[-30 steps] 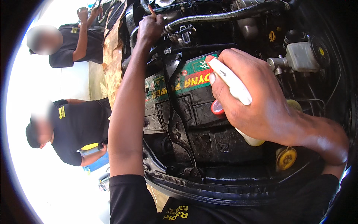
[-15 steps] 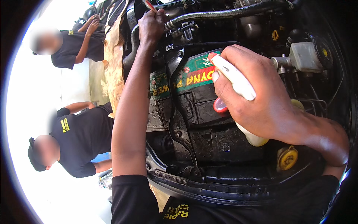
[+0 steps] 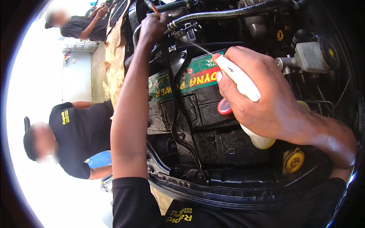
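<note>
- Head view: the right hand (image 3: 262, 91) is clamped on a white spray bottle (image 3: 243, 81), thumb along one side of its head. The bottle is held above the engine bay, its orange-red nozzle (image 3: 216, 56) pointing up and left; its rounded body shows below the palm. Its contents cannot be made out.
- A thin pale jet (image 3: 200, 47) runs from the nozzle toward a small metal bracket (image 3: 190, 33); neither earlier frame shows it. The right hand itself has hardly moved since half a second ago.
- The left hand (image 3: 153, 29) is closed around a thin reddish stick (image 3: 154, 8), beside a ribbed hose (image 3: 232, 14), about where it was before; the stick's lower end is hidden.
- Below the hands lies a wet black battery (image 3: 207, 110) with a green and red label, crossed by a black strap (image 3: 177, 102).
- Right of the right hand stands a translucent whitish reservoir (image 3: 312, 57); its fluid level cannot be read. Nearer the person is a yellow cap (image 3: 293, 161).
- Farther left, past a brown sheet (image 3: 115, 60), are two co-workers. The upper one (image 3: 85, 28) has shifted higher in view, and a pale wall (image 3: 80, 76) with a grille (image 3: 81, 45) now shows between them.
</note>
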Demonstrator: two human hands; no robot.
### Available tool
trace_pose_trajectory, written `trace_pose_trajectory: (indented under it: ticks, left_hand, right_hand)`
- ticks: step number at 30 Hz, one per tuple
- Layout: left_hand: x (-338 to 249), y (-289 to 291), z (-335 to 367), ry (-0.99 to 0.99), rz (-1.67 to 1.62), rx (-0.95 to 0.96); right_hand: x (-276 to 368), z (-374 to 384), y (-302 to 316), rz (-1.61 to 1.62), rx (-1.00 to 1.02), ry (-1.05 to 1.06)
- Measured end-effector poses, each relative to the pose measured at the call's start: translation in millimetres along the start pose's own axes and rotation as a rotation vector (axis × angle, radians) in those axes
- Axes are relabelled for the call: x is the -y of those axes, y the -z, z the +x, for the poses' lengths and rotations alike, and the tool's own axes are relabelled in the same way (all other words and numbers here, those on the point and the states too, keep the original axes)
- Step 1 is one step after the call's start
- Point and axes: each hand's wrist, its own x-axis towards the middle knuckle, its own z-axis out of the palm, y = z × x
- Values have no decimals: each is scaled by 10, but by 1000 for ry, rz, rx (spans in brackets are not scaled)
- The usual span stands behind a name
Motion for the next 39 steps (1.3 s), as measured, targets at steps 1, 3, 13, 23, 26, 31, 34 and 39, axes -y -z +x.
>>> trace_pose_trajectory:
  ticks: [1, 3, 13, 23, 26, 31, 34, 39]
  left_hand:
    - [0, 0, 25, -2, -5, -26]
    - [-5, -4, 59, -10, -17, -80]
    - [-77, 29, 9, -7, 15, -107]
    - [-118, 35, 40, 37, -50, -101]
    - [-35, 15, 8, 77, -74, -143]
    - [-142, 42, 51, 45, -20, -105]
    - [-125, -19, -7, 39, -81, -222]
    - [77, 4, -64, 133, -387, -19]
  right_hand:
    - [10, -8, -5, -18, -29, 35]
    - [49, -28, 26, -49, -7, 18]
    - [83, -81, 80, -70, 49, -32]
    - [50, -37, 66, -18, 71, -23]
    - [13, -46, -22, -65, -82, 107]
    - [65, -40, 47, 3, 8, -2]
    - [93, -2, 62, 3, 51, -40]
    - [26, -6, -26, 25, 0, 0]
